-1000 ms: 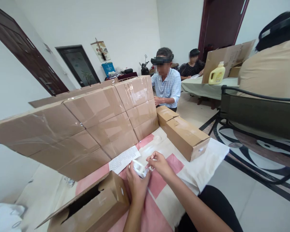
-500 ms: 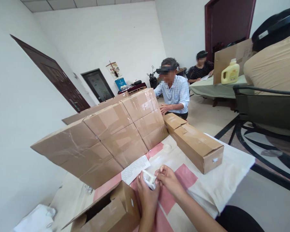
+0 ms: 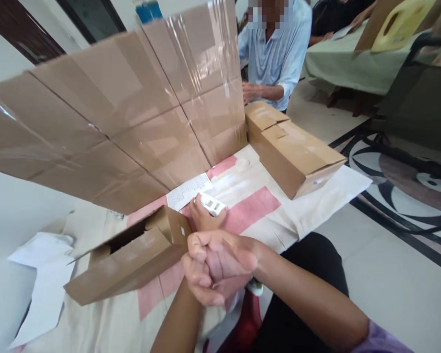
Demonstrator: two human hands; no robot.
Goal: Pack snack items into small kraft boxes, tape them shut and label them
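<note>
My left hand [image 3: 206,218] is closed around a small white box [image 3: 213,205] with dark printed marks on its upper face. It holds the box just in front of a white printed sheet [image 3: 190,191]. Nearer to me, my right hand [image 3: 220,264] is turned palm up across my left wrist. Its fingers are loosely bent with gaps between them, and nothing shows in the palm. Close on the left lies a brown carton [image 3: 132,264], its top open and its inside dark.
A wall of taped cardboard [image 3: 143,108] stands along the table's far side. A long closed carton [image 3: 297,147] lies at the right. White papers [image 3: 46,284] are at the far left. Beyond the cardboard a person in a light blue shirt [image 3: 279,54] sits.
My view has tipped downward. My right hand has left the white box and come back over my left wrist, turning palm up. The box now shows a printed face.
</note>
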